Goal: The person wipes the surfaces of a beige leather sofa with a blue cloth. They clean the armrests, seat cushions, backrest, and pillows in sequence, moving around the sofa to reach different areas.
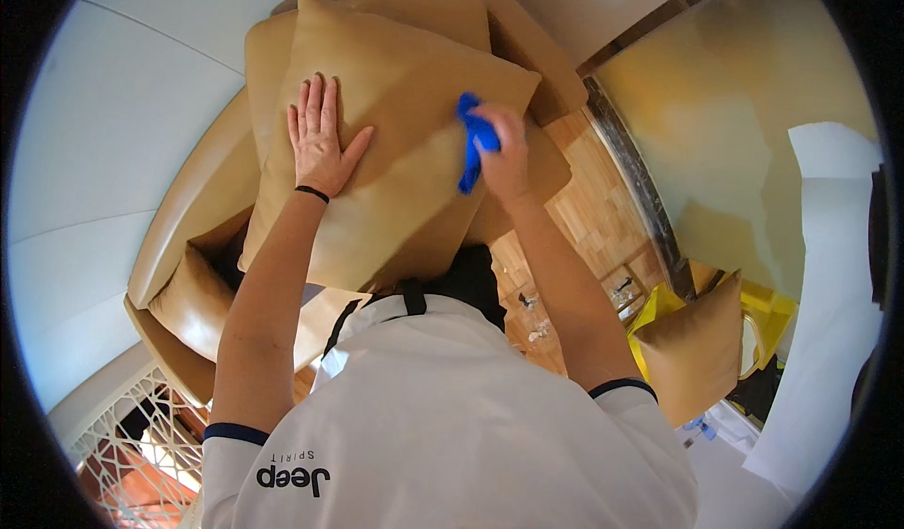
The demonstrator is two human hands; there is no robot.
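A large tan leather-like cushion (395,126) lies before me on top of other tan cushions of a sofa. My left hand (321,137) rests flat on its left part, fingers spread and holding nothing, with a black band round the wrist. In my right hand (503,149) is a crumpled blue cloth (469,144), against or just above the cushion's right part; whether it touches the surface I cannot tell. That hand looks slightly blurred.
The tan sofa (194,197) curves round behind the cushions along a pale wall (92,140). At lower right another tan cushion (688,352) leans by a yellow bag (766,317). Small litter (539,330) lies on the wooden floor (593,197). A white lattice screen (141,451) stands at lower left.
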